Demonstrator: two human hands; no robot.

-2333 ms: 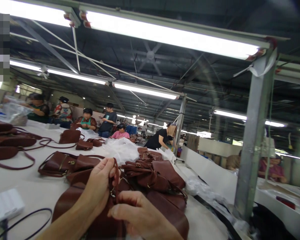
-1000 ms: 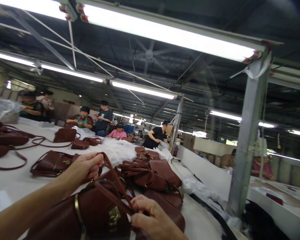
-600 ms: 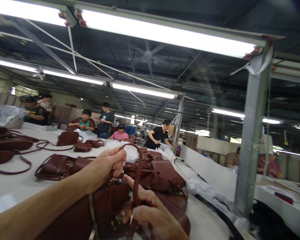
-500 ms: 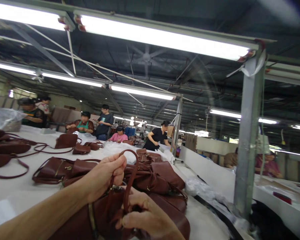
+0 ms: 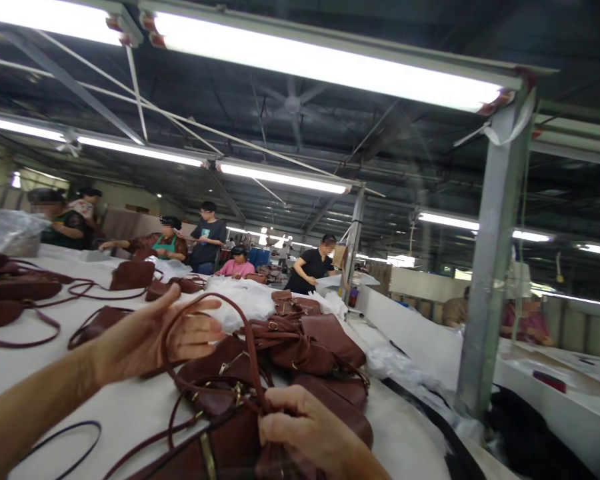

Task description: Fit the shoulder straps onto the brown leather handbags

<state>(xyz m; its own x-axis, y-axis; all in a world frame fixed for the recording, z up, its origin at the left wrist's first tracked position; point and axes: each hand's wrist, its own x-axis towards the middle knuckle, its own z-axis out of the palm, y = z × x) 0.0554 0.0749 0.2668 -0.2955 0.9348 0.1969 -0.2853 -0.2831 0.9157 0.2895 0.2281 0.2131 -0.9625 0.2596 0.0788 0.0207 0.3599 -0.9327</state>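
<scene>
Over the white table [image 5: 130, 408], the right hand [image 5: 313, 427] pinches a brown strap [image 5: 252, 343] seemingly being arranged, left hand [image 5: 143, 340] open, the loop needing steadying.

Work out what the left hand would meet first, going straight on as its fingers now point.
Probably the right side of the raised brown strap, where the left hand points; depth is unclear, so it might pass behind toward the stacked bags.

2 gray metal posts [image 5: 490, 253] stand beneath bright tube lights [image 5: 320, 57] and a ceiling fan [image 5: 293, 105].
</scene>
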